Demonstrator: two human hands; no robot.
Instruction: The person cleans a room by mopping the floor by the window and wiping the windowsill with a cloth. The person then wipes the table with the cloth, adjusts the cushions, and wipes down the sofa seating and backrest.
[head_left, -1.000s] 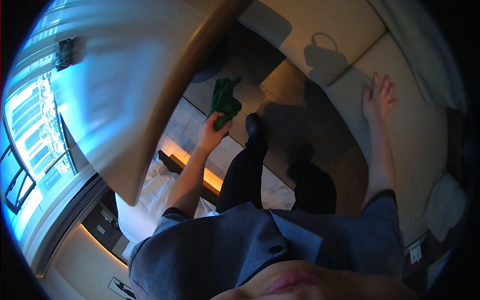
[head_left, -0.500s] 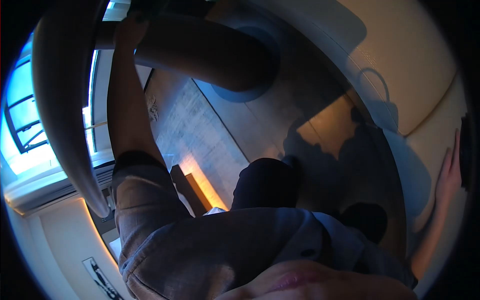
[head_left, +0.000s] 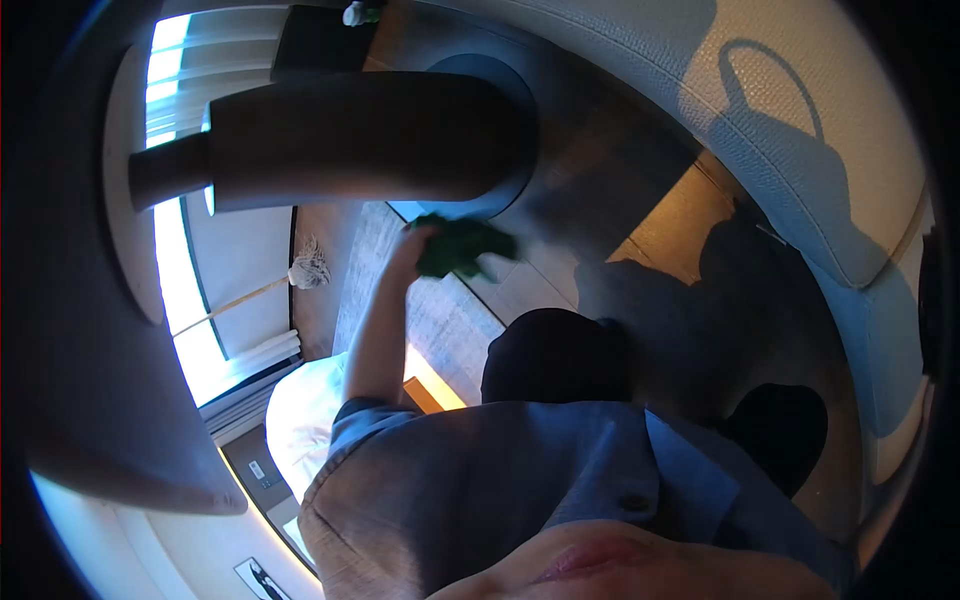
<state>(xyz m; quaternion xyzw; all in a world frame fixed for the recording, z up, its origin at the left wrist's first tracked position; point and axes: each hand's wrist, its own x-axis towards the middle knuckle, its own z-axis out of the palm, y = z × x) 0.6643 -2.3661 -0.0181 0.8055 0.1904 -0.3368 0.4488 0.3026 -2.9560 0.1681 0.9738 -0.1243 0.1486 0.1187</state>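
Note:
My left hand (head_left: 412, 248) is closed on a dark green cloth (head_left: 465, 247), which hangs loosely and is smeared by motion. It is over the floor, just below a thick dark cylindrical pedestal (head_left: 360, 140). The pedestal has a round base (head_left: 515, 195). A large dark, smooth, curved surface (head_left: 75, 360) fills the left side of the view. At the far right edge, only a sliver of my right hand (head_left: 926, 398) shows beside the pale leather sofa (head_left: 640, 55); its fingers are hidden.
A string mop (head_left: 310, 265) with a wooden handle leans at the left near bright windows (head_left: 170, 60). A white draped thing (head_left: 305, 415) is beside my left arm. My dark-clothed knee (head_left: 555, 355) is below me. Shadows fall across the tiled floor (head_left: 670, 230).
My left hand has come down from the pedestal's far end toward me, and the green cloth now shows plainly in it. My right hand has slipped almost out of view. The camera has shifted.

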